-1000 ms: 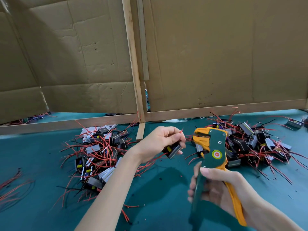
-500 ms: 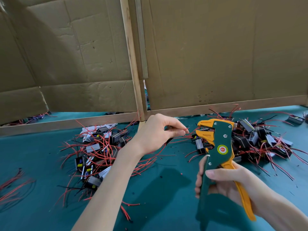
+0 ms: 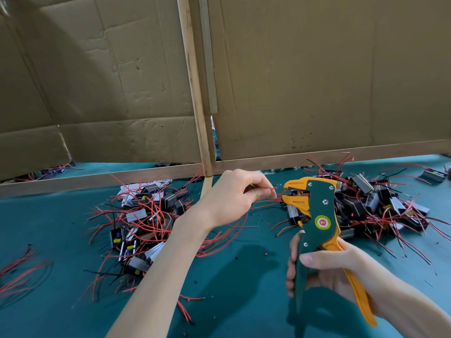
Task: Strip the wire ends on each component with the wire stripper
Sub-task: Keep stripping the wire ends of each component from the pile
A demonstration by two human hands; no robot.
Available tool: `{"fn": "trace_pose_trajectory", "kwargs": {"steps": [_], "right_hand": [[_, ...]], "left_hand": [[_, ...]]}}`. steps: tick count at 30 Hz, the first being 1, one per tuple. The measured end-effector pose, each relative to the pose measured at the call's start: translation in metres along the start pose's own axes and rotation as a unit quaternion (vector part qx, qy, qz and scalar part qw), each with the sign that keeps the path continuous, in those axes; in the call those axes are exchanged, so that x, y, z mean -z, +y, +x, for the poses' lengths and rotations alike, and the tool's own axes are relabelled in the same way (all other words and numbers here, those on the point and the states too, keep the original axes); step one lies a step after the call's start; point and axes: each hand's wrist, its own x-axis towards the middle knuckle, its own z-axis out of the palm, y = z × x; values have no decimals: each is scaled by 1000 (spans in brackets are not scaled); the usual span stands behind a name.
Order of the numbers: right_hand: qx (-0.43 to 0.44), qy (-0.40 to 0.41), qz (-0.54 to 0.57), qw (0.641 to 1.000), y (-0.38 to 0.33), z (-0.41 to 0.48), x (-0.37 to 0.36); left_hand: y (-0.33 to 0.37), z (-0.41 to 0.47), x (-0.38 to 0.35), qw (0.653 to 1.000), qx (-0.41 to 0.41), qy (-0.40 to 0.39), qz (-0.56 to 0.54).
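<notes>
Wire stripper (image 3: 314, 215), green body with orange jaws and orange handle, held upright above the teal table surface (image 3: 48, 215), right of centre; its jaws stand parted and face left. Right hand (image 3: 329, 269) grips both handles low down; fingers curled round the green one, thumb laid across the front. Thin red wire (image 3: 273, 198) runs from the left hand (image 3: 234, 193) to the mouth of the jaws; whether its tip sits between them cannot be told. Left hand pinches that wire between thumb and forefinger, other fingers curled; the component it belongs to is hidden by the hand.

Left pile of small black-and-grey block components with red leads (image 3: 146, 215) lies on the table beyond the left forearm; right pile of the same components (image 3: 371, 203) lies just behind the stripper head; lone grey component (image 3: 434, 174) near the far right edge, apart from the right pile; loose bundle of red wires (image 3: 17, 272) at the left edge. Brown cardboard panels (image 3: 317, 69) in a pale wooden frame (image 3: 192, 81) stand along the back of the table.
</notes>
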Motion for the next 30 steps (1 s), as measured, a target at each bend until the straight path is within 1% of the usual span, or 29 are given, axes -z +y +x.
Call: {"fn": "trace_pose_trajectory", "kwargs": {"steps": [2,4,5,9,18,24,30], "right_hand": [[1,1,7,1000,-1,1,0],[0,6,15,1000,-3,2,0],[0,11,19,1000,-3,2,0],[-1,20,15,1000,-3,2,0],[-4,26,12,1000,-4,1,-2],[-8,35,17,999,-5,-1,-4],[-11,43,20,999,-6,0,-5]], "left_hand": [[-2,0,-1,998,10,0,-62],[-5,0,-4,988,55,7,-145],[-7,0,-6,984,71,12,-166],[-13,2,-11,992,56,34,-111],[-9,4,-10,995,51,46,-70],[-4,2,-8,996,40,12,-75],[-2,2,-6,996,32,9,-83]]}}
